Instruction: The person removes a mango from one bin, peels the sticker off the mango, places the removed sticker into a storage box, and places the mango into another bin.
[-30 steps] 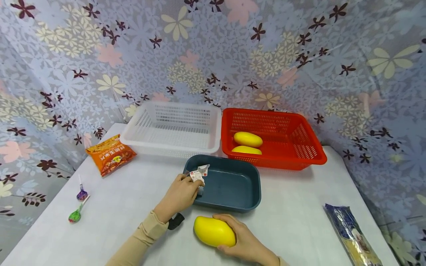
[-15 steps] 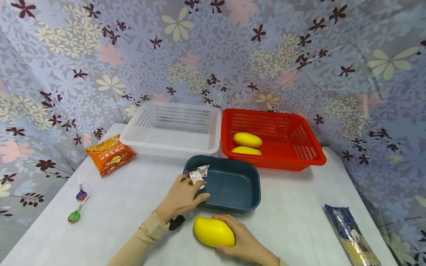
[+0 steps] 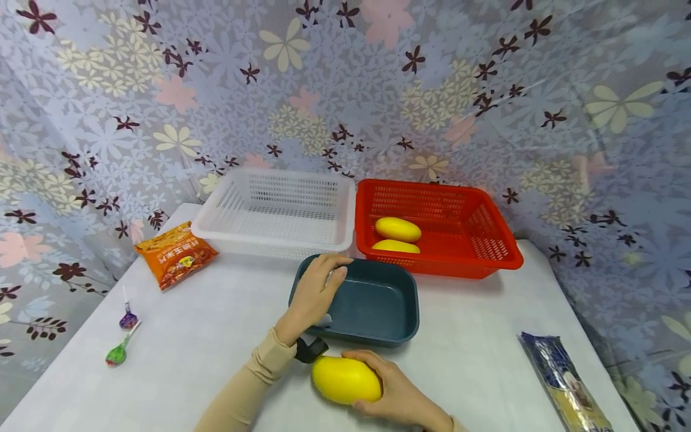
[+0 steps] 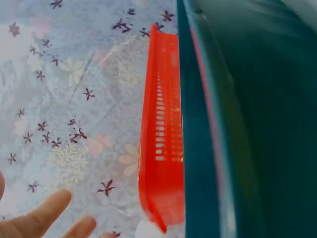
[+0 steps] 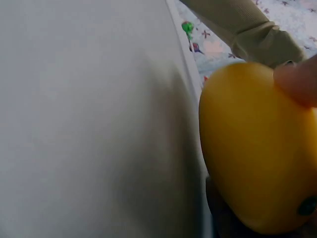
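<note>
A yellow mango [image 3: 345, 380] is gripped by my right hand [image 3: 396, 390] at the table's front, its thumb and fingers around one end. The right wrist view shows the mango [image 5: 255, 148] up close, with a dark green spot at its end. My left hand [image 3: 313, 294] is over the left part of a dark teal bin [image 3: 372, 342], fingers extended and nothing seen in them. Below that hand a greyish bit of wrapping [image 3: 325, 321] shows in the bin; the rest is hidden. In the left wrist view the fingers [image 4: 49, 210] are spread apart.
Behind the bin stand a white basket [image 3: 270, 243] and a red basket [image 3: 448, 264] with two yellow mangoes [image 3: 398, 229]. At left lie an orange snack bag [image 3: 177, 255] and two lollipops [image 3: 116, 354]. A blue-and-yellow packet [image 3: 564, 381] lies at right.
My left hand has let go of the white-labelled wrapping in the bin and moved up and right over it, covering it. The right hand has stayed on the mango.
</note>
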Motion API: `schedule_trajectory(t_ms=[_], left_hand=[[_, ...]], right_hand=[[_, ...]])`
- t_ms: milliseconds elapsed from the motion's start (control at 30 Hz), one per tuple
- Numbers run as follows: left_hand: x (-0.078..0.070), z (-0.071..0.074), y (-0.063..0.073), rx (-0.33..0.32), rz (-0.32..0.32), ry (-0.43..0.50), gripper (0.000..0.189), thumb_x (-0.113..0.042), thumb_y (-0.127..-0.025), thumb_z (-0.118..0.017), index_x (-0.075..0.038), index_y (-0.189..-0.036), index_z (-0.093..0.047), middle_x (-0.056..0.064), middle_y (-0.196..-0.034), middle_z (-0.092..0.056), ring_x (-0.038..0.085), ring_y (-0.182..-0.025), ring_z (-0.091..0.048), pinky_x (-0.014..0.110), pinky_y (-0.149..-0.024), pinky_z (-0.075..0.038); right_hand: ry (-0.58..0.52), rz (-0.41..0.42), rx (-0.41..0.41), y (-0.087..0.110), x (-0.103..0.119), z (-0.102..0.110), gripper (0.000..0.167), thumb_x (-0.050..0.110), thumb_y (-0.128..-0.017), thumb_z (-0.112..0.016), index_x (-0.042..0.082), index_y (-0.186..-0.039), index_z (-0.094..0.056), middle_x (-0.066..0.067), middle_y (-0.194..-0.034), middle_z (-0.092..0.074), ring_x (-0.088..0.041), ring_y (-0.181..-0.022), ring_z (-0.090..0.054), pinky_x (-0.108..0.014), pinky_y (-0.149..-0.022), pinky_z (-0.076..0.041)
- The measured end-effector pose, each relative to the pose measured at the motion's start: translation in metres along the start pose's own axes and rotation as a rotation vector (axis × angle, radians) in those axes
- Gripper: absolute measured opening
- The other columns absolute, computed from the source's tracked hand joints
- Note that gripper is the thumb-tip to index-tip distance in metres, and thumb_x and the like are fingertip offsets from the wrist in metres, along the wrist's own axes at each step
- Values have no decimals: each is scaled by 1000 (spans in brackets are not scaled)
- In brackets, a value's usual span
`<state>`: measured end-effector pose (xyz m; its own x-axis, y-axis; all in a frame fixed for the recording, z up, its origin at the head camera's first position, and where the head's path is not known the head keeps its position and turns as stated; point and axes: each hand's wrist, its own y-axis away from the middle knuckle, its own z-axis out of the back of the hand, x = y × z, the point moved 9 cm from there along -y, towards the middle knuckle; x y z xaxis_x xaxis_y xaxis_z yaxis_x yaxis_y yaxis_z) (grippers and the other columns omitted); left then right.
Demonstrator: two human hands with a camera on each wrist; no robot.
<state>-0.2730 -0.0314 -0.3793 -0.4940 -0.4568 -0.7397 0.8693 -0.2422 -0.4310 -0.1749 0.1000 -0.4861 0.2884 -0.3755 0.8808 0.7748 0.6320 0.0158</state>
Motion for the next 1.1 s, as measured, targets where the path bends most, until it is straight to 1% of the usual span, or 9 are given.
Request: schedule_trajectory(t_ms=[100,167,267,367,500,633,767,933,1100], left_hand=[[5,0,-7,-39,16,65,46,-39,-104,-37,-7,-127,-60,14,-132,-57,28,-108,-58,40,-87,-52],[9,0,-10,-61,42,99,42,-35,-105,-38,-7,-128,-60,15,-127,-59,28,-91,-60,35,-79,-53],[14,1,-14,-92,88,130,37,-28,-104,-39,-8,-128,-60,15,-123,-60,29,-74,-57,34,-65,-53],[15,-3,-19,-102,117,169,37,-27,-104,-39,-7,-128,-59,15,-126,-60,32,-90,-61,40,-77,-55],[11,-18,-25,-81,132,210,41,-31,-104,-39,-5,-132,-55,16,-131,-57,32,-115,-55,49,-99,-47],[10,-37,-30,-59,180,225,47,-35,-104,-41,-4,-138,-49,19,-141,-48,34,-124,-50,51,-105,-42],[10,-54,-34,-49,237,242,56,-40,-103,-41,-3,-144,-42,19,-154,-34,36,-140,-36,54,-115,-29],[10,-65,-37,-101,306,259,60,-41,-102,-43,-3,-148,-37,18,-157,-28,38,-144,-30,59,-115,-25],[14,-79,-42,-94,339,298,64,-40,-101,-44,-1,-150,-31,17,-160,-22,40,-145,-27,61,-115,-23]], right_hand=[[-14,-37,32,3,6,8,64,32,-81,-76,27,-139,-47,4,-136,-55,-8,-111,-54,-25,-98,-45],[-5,-47,46,7,11,17,64,31,-82,-75,30,-139,-47,5,-136,-56,-8,-110,-54,-25,-98,-45],[14,-11,41,14,22,34,65,26,-81,-75,28,-139,-46,2,-136,-56,-10,-110,-54,-25,-98,-46],[7,29,-6,20,32,56,66,20,-81,-75,24,-140,-46,-3,-137,-55,-12,-110,-54,-25,-96,-47],[31,47,-131,27,37,91,67,16,-80,-76,25,-140,-47,-5,-138,-54,-10,-109,-54,-24,-93,-49],[104,62,-265,38,36,123,67,14,-81,-76,24,-141,-47,-3,-138,-54,-6,-108,-54,-21,-90,-50],[125,47,-360,47,30,149,67,10,-84,-74,21,-143,-45,7,-137,-52,-1,-108,-53,-19,-88,-50],[140,28,-444,52,25,178,67,7,-86,-72,14,-146,-42,23,-135,-46,4,-107,-51,-14,-86,-49],[166,11,-489,45,19,206,65,8,-88,-69,12,-146,-41,24,-132,-43,1,-103,-50,-13,-83,-48]])
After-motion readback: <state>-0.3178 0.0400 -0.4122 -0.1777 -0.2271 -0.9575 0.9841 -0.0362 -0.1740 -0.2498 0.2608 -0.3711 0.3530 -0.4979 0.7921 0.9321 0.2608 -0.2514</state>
